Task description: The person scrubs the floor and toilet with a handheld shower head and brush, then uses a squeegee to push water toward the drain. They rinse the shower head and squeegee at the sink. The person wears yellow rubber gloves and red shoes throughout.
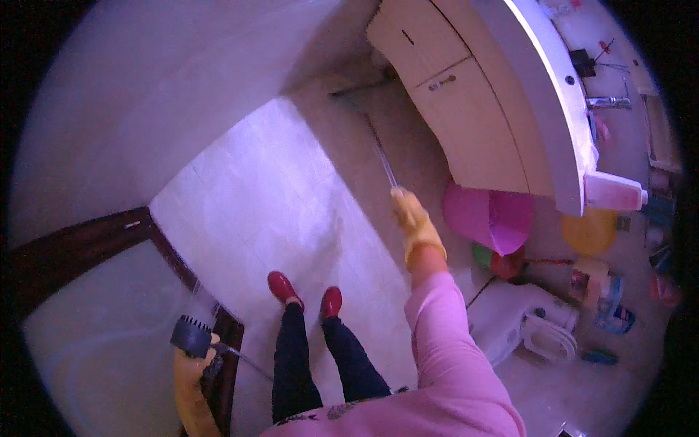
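Note:
My right hand, in a yellow rubber glove, grips the thin pole of a long-handled floor tool. The pole runs away from me to a wide dark head on the shaded floor beside the cabinet; the dim light hides whether it is a squeegee or a broom. At the lower left my left hand, also in a yellowish glove, is closed around a black tool with a row of teeth. A thin dark rod slants away from that hand, towards my legs.
Right of the pole stands a beige cabinet under a white countertop with a white bottle. A pink plastic container and a white toilet are nearby. A dark-framed glass door is left. My red shoes are on pale tiles.

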Demonstrator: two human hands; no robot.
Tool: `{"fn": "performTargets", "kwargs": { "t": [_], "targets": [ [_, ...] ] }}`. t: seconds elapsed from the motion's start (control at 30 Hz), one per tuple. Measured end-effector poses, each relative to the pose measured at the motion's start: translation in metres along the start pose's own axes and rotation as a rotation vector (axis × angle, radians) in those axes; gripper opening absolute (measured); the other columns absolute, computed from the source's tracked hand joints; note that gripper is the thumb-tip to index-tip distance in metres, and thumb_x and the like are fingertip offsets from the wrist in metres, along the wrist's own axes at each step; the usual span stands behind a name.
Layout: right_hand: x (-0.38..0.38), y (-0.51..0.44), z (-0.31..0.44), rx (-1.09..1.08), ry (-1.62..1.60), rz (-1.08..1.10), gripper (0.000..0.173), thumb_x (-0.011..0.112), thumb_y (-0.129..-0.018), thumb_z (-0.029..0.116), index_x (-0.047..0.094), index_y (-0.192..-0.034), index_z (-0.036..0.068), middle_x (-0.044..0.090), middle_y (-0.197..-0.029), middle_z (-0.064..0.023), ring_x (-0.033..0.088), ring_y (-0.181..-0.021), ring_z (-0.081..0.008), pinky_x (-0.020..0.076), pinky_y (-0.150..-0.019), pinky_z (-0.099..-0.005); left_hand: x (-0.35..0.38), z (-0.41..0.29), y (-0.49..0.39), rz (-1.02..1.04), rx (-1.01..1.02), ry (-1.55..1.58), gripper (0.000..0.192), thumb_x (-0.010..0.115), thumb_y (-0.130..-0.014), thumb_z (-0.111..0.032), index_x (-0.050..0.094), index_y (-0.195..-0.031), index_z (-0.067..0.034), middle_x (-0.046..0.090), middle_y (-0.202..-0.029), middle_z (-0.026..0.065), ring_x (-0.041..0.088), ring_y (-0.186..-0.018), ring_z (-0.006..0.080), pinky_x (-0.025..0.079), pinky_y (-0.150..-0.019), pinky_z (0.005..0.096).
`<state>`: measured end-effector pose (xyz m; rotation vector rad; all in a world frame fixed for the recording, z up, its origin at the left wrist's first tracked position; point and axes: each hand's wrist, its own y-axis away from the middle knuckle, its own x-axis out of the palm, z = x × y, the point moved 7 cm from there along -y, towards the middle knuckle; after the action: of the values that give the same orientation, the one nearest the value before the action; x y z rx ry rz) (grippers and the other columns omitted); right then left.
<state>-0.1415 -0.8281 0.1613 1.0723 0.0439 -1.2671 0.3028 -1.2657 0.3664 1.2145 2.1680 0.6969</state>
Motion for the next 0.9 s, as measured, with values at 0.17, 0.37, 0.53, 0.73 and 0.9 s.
{"fn": "performTargets", "kwargs": {
  "t": [0.17, 0.37, 0.53, 0.73, 0.9],
  "targets": [
    [-0.065, 0.209, -0.176, 0.494, 0.179, 0.069, 0.056, 0.050, -0.096, 0.056, 0.056, -0.125, 0.009, 0.057, -0.069, -0.0085, 0.052, -0.052, -0.0199, 0.0440, -0.048, -0.0368, 0.020, -0.008, -0.003, 0.069, -0.070, -0.046, 0.029, 0.066, -0.073, 0.006, 0.068, -0.100, -0.004, 0.070, -0.093, 0.0040, 0.065, -0.082, 0.0159, 0.052, -0.076, 0.0310],
    [-0.133, 0.312, -0.161, 0.639, 0.442, 0.092, 0.068, 0.033, -0.097, 0.063, 0.059, -0.128, 0.008, 0.069, -0.081, -0.0177, 0.068, -0.073, -0.0318, 0.0517, -0.072, -0.0445, 0.035, -0.021, -0.020, 0.171, 0.140, -0.151, 0.024, 0.071, -0.076, 0.001, 0.069, -0.100, -0.005, 0.071, -0.100, 0.0042, 0.066, -0.095, 0.0183, 0.052, -0.086, 0.0357],
    [-0.122, 0.114, -0.080, 0.351, 0.419, -0.022, 0.063, 0.037, -0.097, 0.060, 0.059, -0.127, 0.010, 0.069, -0.108, -0.0206, 0.067, -0.101, -0.0361, 0.0498, -0.083, -0.0462, 0.035, 0.011, -0.020, 0.092, 0.022, -0.170, 0.023, 0.076, -0.081, -0.012, 0.070, -0.102, -0.005, 0.070, -0.104, 0.0050, 0.065, -0.098, 0.0201, 0.050, -0.088, 0.0349],
    [-0.092, -0.074, -0.085, 0.286, 0.157, -0.211, 0.058, 0.044, -0.096, 0.057, 0.062, -0.123, 0.010, 0.066, -0.099, -0.0142, 0.060, -0.087, -0.0262, 0.0462, -0.074, -0.0424, 0.045, 0.026, -0.024, 0.099, -0.093, -0.242, 0.035, 0.064, -0.075, 0.013, 0.068, -0.106, -0.003, 0.070, -0.102, 0.0045, 0.064, -0.096, 0.0166, 0.049, -0.087, 0.0318],
    [-0.071, 0.031, -0.220, 0.379, 0.186, -0.058, 0.052, 0.048, -0.096, 0.052, 0.061, -0.116, 0.006, 0.056, -0.071, -0.0092, 0.049, -0.052, -0.0198, 0.0389, -0.046, -0.0374, 0.046, 0.030, -0.020, 0.068, -0.342, -0.096, 0.038, 0.066, -0.076, 0.012, 0.065, -0.111, -0.004, 0.070, -0.104, 0.0049, 0.064, -0.096, 0.0163, 0.050, -0.088, 0.0320]
  ]
}}
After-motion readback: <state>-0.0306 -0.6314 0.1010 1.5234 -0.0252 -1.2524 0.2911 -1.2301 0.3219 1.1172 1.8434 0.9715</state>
